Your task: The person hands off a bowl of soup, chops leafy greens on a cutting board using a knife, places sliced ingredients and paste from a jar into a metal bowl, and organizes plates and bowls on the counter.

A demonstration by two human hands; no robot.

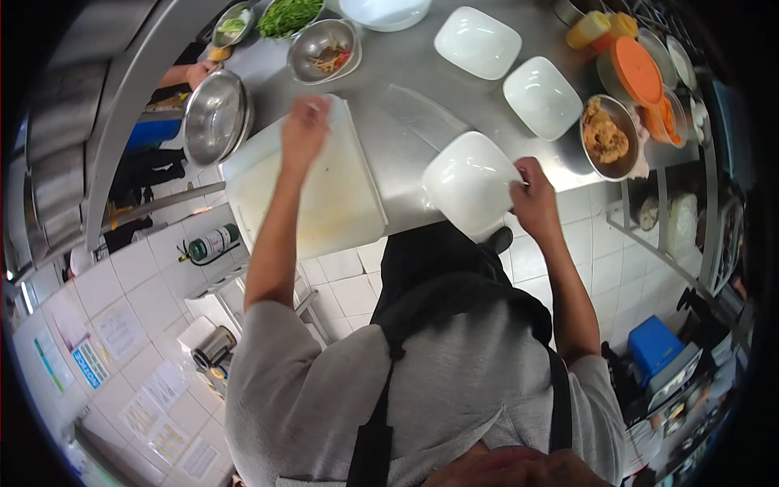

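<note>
My right hand (533, 195) grips the right rim of a white square bowl (472, 183) near the front edge of the steel table. The inside of the bowl shows no food. Over the far part of a white cutting board (316, 191) is my left hand (307, 126), blurred by motion; its fingers look bent, and whether they hold anything cannot be made out. Two more white bowls (477, 42) (543, 97) stand behind the gripped one. A metal bowl with shredded food (324, 50) sits beyond the board.
A steel bowl of browned food (607, 138), an orange-lidded container (637, 71) and squeeze bottles (586, 31) stand at the right. Stacked metal bowls (214, 118) are at the left, where another person's hand (199, 75) reaches in. Chopped greens (290, 16) lie at the back.
</note>
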